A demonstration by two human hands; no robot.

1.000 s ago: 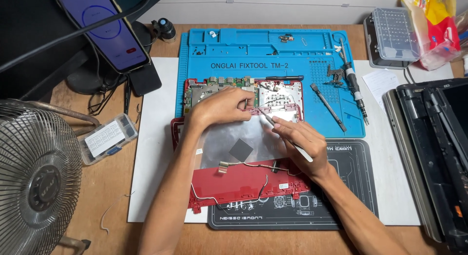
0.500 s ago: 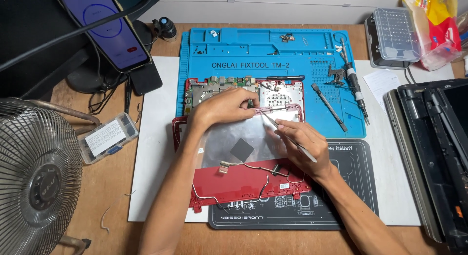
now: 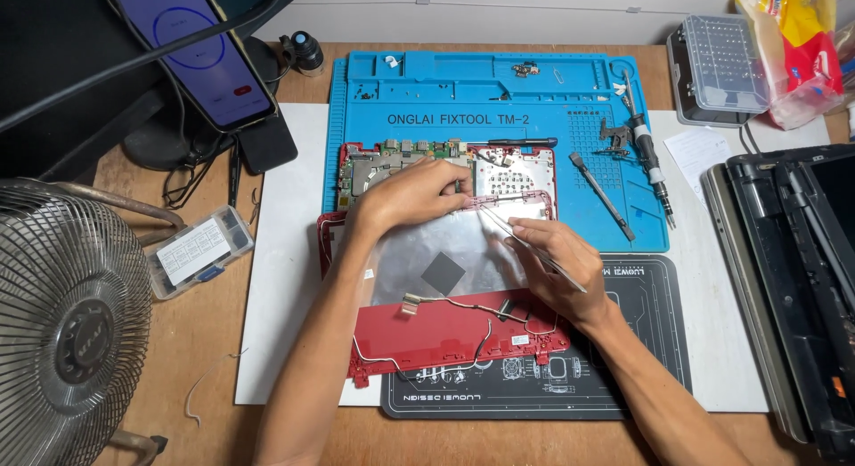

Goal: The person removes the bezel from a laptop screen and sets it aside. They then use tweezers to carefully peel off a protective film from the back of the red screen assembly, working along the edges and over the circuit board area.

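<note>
A red laptop shell (image 3: 450, 328) lies opened up in front of me, with a silvery foil panel (image 3: 445, 257) and a green circuit board (image 3: 392, 159) at its far end. My left hand (image 3: 405, 194) rests on the far edge of the foil panel, fingers curled beside the board. My right hand (image 3: 552, 261) holds metal tweezers (image 3: 512, 235), whose tip points at the red frame edge near my left fingers. Thin cables (image 3: 463, 306) run across the red shell.
A blue repair mat (image 3: 499, 101) and a black mat (image 3: 641, 341) lie underneath. A screwdriver (image 3: 646, 159), a metal pry tool (image 3: 601, 194), a clear bit case (image 3: 721, 65), a small parts box (image 3: 196, 248), a phone on a stand (image 3: 191, 48), a fan (image 3: 67, 315) and a dark laptop (image 3: 797, 279) surround the work.
My right hand with the tweezers has shifted slightly up and left toward the frame edge. My left hand has barely moved.
</note>
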